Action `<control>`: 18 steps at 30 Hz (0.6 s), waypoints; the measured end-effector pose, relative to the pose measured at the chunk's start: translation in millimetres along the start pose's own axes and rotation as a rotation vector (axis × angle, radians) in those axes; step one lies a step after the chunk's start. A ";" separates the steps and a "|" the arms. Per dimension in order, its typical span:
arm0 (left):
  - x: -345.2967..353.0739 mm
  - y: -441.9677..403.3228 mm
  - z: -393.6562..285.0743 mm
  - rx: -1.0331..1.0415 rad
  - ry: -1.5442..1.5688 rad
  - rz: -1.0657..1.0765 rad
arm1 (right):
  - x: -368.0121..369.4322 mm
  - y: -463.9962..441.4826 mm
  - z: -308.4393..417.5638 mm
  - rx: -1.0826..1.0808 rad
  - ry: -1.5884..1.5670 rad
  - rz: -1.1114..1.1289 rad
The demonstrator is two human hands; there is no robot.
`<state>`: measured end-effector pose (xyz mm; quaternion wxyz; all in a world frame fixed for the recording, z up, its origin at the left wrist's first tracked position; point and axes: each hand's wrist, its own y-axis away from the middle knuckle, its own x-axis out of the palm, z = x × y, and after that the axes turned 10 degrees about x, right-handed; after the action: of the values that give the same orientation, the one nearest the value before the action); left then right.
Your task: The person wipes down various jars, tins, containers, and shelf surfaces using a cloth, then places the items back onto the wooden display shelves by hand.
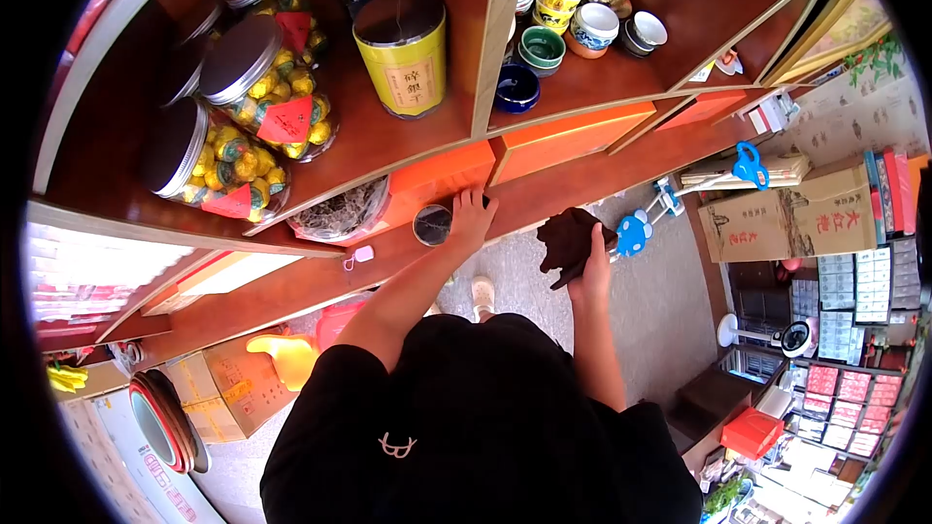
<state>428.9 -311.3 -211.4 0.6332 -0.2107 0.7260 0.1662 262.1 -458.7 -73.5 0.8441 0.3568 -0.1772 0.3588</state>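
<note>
My left hand reaches to the wooden ledge below the shelves, fingers bent over something small and dark at its tips that I cannot make out. Just left of this hand a round container with a dark top stands on the ledge. Out over the floor, my right hand is closed around a crumpled dark brown cloth, which hangs loosely from the fingers.
Jars of yellow-wrapped pieces, a yellow canister and stacked cups fill the shelves above. A pink tag lies on the ledge. Cartons stand at right, an orange stool and box at left.
</note>
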 end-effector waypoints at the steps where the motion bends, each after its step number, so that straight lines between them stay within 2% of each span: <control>1: -8.5 1.4 -0.7 -0.004 -0.008 -0.006 | 3.0 0.0 0.3 -0.007 0.009 0.006; 3: -27.0 7.6 -2.0 0.012 0.224 -0.003 | 10.0 -2.8 2.1 -0.017 0.015 0.027; 4: -44.7 9.9 -5.5 0.008 0.210 -0.008 | 13.0 -5.1 2.6 -0.077 0.070 0.007; 6: -94.3 20.1 -20.5 0.039 0.337 -0.154 | 12.8 -8.3 2.4 -0.130 0.116 -0.006; 7: -120.5 27.8 -22.1 0.035 0.324 -0.153 | 7.6 -13.0 2.5 -0.129 0.189 -0.020; 9: -173.9 40.9 -25.8 0.091 0.644 -0.334 | -10.2 -31.2 -2.6 -0.090 0.360 -0.032; 10: -198.1 47.9 -28.4 0.091 0.635 -0.337 | -6.1 -32.4 -4.5 -0.092 0.356 -0.025; 13: -244.7 66.2 -26.1 0.187 0.770 -0.480 | 26.6 -20.3 -4.3 0.308 0.146 0.266; 14: -247.4 68.5 -24.4 0.181 0.766 -0.486 | 40.7 -14.1 -4.4 0.312 0.149 0.273; 16: -251.1 74.8 -21.0 0.288 0.800 -0.766 | 70.1 -1.0 -6.7 0.443 -0.106 0.584; 17: -242.5 76.4 -22.5 0.298 1.043 -0.833 | 87.2 8.5 -6.7 0.455 -0.142 0.574; 18: -241.5 78.6 -25.7 0.294 1.030 -0.843 | 98.1 11.6 -10.8 0.461 -0.138 0.587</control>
<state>392.8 -234.1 29.2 0.2394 -0.4395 0.8058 -0.3165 320.8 -398.2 -20.9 0.5890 0.4945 -0.2430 0.5911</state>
